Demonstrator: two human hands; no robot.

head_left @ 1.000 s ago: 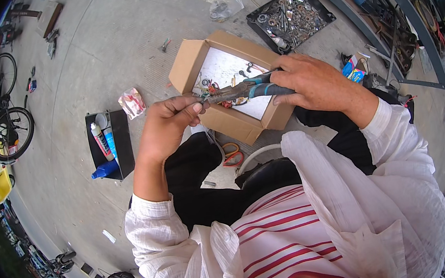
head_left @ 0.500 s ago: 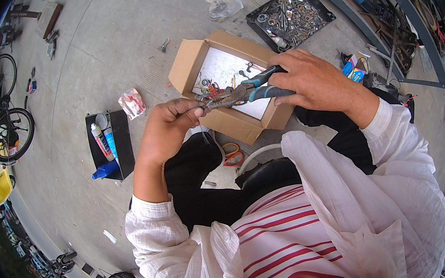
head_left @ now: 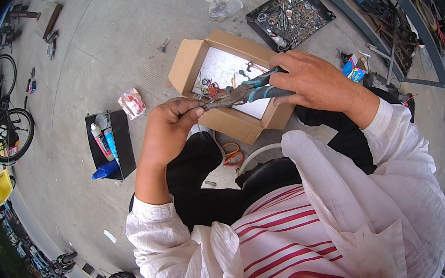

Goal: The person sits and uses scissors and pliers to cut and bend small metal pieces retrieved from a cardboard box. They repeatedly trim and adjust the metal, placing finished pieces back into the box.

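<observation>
My right hand (head_left: 320,82) is wrapped round the black and teal handles of a pair of pliers (head_left: 238,96). The worn metal jaws point left, toward my other hand. There, my left hand (head_left: 167,129) pinches thumb and finger together at the tip of the jaws. A thin piece sits in that pinch, too small and covered to name. Beneath both hands stands an open cardboard box (head_left: 195,66) with a white bottom. Coloured wires (head_left: 210,88) and small round metal parts lie inside it, partly hidden by the pliers.
A black tray (head_left: 325,19) of loose hardware lies beyond the box, near a grey metal rack (head_left: 403,5). To the left are a black bin (head_left: 124,135) with bottles and a small plastic packet (head_left: 131,103). Orange-handled scissors (head_left: 232,154) lie between my legs. A bicycle (head_left: 5,112) stands far left.
My left hand has shifted very slightly at the jaws. The pliers and my right hand stay almost where they were.
</observation>
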